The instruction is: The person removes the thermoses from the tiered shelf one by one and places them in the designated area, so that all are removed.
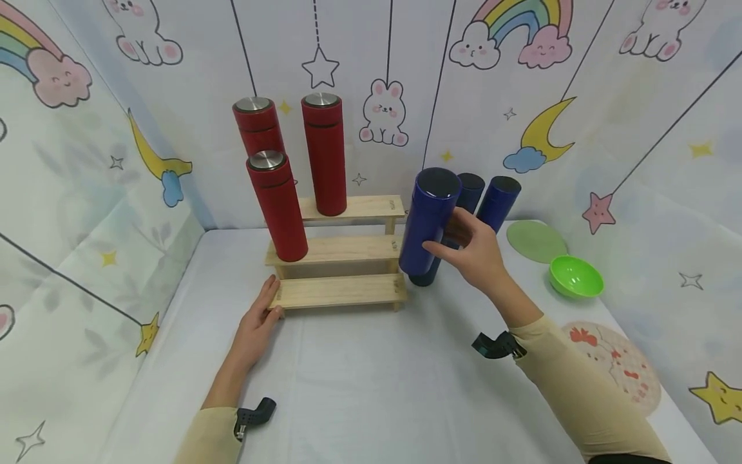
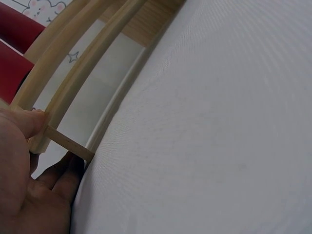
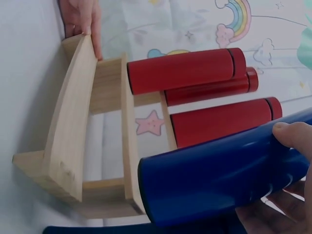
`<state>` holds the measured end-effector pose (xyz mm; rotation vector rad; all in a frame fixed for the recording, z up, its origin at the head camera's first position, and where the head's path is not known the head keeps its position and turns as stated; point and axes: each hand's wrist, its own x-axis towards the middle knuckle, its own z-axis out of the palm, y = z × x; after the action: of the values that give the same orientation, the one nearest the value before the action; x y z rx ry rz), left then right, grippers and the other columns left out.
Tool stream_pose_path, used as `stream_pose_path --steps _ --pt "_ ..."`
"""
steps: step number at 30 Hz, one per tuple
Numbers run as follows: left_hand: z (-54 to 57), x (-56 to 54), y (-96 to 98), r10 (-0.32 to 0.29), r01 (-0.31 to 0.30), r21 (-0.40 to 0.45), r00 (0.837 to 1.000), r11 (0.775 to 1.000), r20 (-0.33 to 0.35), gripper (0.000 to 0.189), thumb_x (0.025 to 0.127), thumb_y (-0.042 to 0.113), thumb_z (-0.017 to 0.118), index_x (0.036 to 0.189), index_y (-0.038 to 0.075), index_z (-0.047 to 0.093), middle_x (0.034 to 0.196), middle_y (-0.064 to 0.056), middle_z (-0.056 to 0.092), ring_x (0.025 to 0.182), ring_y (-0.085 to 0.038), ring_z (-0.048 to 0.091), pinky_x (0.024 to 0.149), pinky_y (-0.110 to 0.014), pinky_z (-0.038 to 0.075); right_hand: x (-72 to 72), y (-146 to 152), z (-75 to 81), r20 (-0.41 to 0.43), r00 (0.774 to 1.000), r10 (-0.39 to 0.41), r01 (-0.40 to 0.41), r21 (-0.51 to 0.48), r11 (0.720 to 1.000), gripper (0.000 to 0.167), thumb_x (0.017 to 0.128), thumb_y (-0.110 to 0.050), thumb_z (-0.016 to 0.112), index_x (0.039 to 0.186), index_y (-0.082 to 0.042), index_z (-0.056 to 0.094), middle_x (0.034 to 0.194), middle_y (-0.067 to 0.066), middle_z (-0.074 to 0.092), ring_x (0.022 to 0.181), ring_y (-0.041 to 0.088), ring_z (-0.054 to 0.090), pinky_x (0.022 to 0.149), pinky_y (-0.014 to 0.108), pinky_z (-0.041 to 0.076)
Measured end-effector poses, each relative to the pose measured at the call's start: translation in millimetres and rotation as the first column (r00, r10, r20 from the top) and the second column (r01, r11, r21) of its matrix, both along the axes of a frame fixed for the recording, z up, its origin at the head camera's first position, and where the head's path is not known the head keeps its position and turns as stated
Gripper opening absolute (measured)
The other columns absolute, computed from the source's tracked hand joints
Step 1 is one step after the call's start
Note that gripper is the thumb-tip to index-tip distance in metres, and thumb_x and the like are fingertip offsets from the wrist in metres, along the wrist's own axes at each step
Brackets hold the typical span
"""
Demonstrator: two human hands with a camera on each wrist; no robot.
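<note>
My right hand holds a blue thermos bottle, thumb on one side and fingers round the other. The bottle is raised and tilted, its base near the right end of the middle step of a three-step wooden rack. My left hand grips the rack's lower left end, thumb on the plank and fingers by the leg. One red thermos bottle stands on the middle step. Two more stand on the top step, one red bottle towards the middle and another red bottle at the left.
Two more blue bottles stand behind my right hand, partly hidden. Farther right are a green round mat, a bright green bowl and a pink patterned round mat. A printed cloth backdrop rises behind the white table.
</note>
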<state>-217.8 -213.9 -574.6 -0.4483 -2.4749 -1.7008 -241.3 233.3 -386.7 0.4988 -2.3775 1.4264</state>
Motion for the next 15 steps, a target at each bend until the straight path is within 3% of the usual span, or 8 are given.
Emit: stream_pose_path --steps 15 --pt "0.5 0.2 1.0 -0.002 0.002 -0.005 1.0 1.0 0.001 0.059 0.114 0.01 0.056 0.169 0.005 0.035 0.18 -0.01 0.019 0.165 -0.033 0.014 0.116 -0.006 0.022 11.5 11.5 -13.1 0.027 1.0 -0.001 0.001 0.012 1.0 0.068 0.092 -0.013 0.089 0.152 -0.003 0.059 0.141 0.015 0.069 0.126 0.033 0.069 0.106 0.033 0.056"
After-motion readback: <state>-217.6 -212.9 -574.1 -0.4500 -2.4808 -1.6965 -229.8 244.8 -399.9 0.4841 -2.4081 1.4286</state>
